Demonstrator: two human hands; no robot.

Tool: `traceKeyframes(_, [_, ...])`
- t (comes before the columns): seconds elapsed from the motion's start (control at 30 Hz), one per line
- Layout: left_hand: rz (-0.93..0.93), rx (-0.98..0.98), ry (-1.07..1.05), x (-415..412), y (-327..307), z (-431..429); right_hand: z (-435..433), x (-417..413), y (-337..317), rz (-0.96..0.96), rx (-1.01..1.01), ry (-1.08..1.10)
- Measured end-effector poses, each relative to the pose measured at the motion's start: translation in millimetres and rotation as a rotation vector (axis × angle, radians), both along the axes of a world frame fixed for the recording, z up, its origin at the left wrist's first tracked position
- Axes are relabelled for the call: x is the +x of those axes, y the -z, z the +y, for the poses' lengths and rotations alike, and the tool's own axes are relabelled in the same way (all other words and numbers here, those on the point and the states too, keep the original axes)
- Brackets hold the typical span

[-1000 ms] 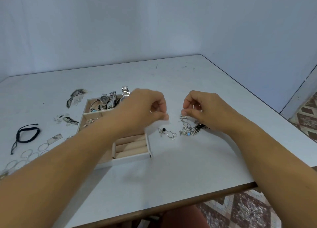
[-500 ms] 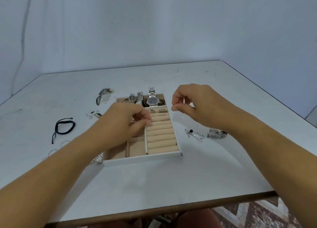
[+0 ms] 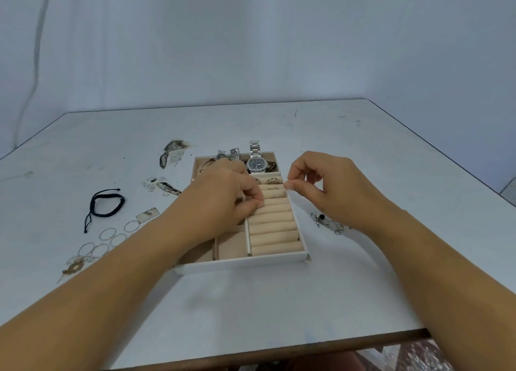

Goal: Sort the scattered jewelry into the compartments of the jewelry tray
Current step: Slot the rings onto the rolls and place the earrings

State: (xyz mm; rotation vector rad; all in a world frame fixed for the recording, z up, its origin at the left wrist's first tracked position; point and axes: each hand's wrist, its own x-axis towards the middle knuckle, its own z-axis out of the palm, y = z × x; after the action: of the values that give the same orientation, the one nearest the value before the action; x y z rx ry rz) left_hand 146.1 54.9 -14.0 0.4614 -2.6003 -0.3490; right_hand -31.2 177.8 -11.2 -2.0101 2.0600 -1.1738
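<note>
The white jewelry tray (image 3: 243, 261) with beige lining lies mid-table. My left hand (image 3: 223, 197) hovers over it, its curled fingertips pinched together on the ring rolls (image 3: 273, 225); whatever they hold is too small to see. My right hand (image 3: 326, 183) is raised over the tray's right edge, thumb and forefinger pinching a tiny piece. A silver watch (image 3: 257, 164) lies in the tray's far compartment, and rings (image 3: 273, 180) sit in the top rolls. Small silver pieces (image 3: 326, 222) lie on the table right of the tray, partly hidden by my right wrist.
Left of the tray lie a black cord bracelet (image 3: 107, 204), several thin hoops (image 3: 111, 235), a small card (image 3: 147, 214) and patterned pieces (image 3: 171, 147). The table's front edge (image 3: 279, 354) runs below my forearms. A wall stands behind.
Both hands left the silver pile and came to the tray. The left hand lowered its fingertips onto the ring rolls; the right hand rose above the tray's right edge. The view swung left.
</note>
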Motion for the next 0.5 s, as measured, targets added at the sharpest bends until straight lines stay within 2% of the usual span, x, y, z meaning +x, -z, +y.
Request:
traceKeyframes(0.1, [-0.070, 0.052, 0.020, -3, -6, -1, 0, 0, 1, -0.018, 0.006, -0.001])
traceKeyframes(0.23, [-0.173, 0.030, 0.033, -6, -13, -3, 0, -1, 3, -0.030, 0.027, -0.005])
traceKeyframes(0.5, [-0.100, -0.001, -0.021, 31, -2, -1, -4, 4, 6, -0.016, 0.089, -0.030])
